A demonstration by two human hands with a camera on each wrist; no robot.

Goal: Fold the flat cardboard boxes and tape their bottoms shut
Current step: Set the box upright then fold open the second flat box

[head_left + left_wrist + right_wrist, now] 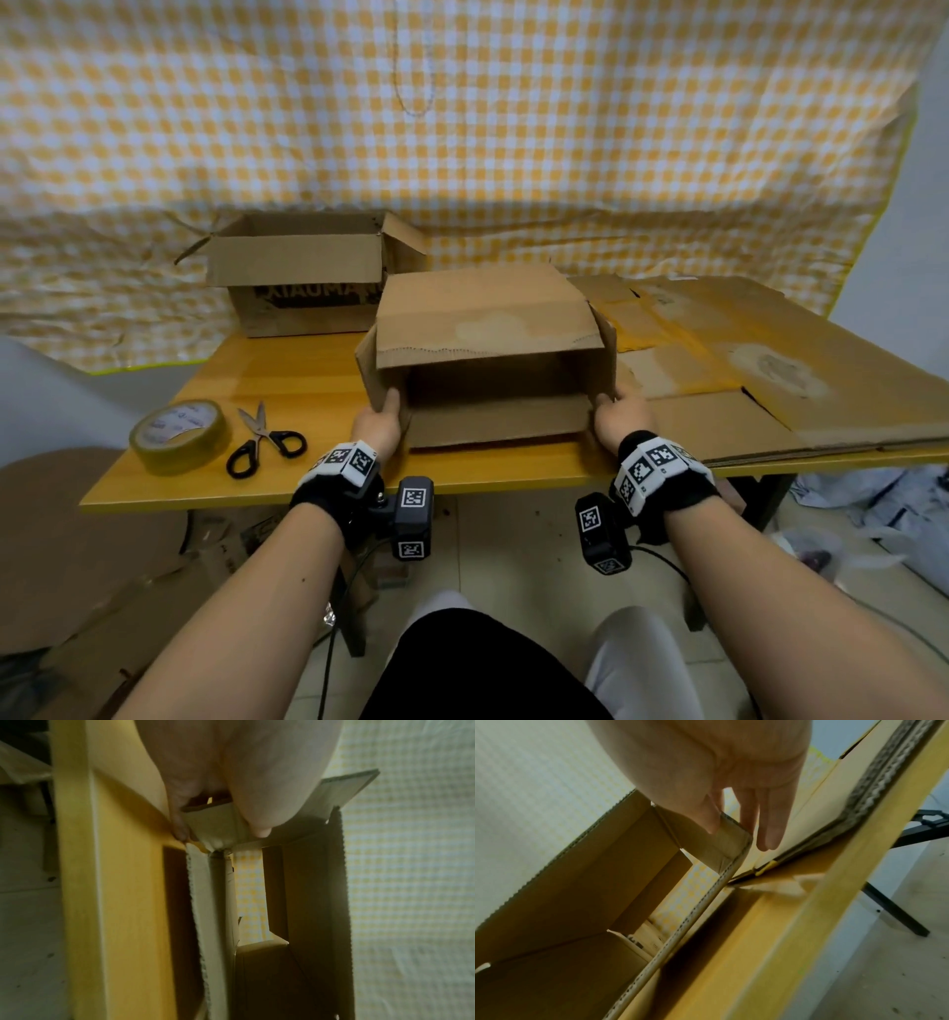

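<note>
A brown cardboard box (pixel 488 318) lies on its side in the middle of the yellow table (pixel 287 380), its open end facing me. My left hand (pixel 380 421) pinches the box's left side flap (pixel 213 821) between thumb and fingers. My right hand (pixel 619 413) holds the right side flap (pixel 731 839), thumb on the inside and fingers (pixel 767 825) along the outside. The long top flap sticks out toward me and the bottom flap lies on the table. Through the box the checked cloth shows at the far end.
A roll of tape (pixel 177 437) and black-handled scissors (pixel 264 444) lie at the front left. An opened printed box (pixel 303 277) stands at the back left. A stack of flat cardboard (pixel 770 370) covers the table's right side. A checked cloth hangs behind.
</note>
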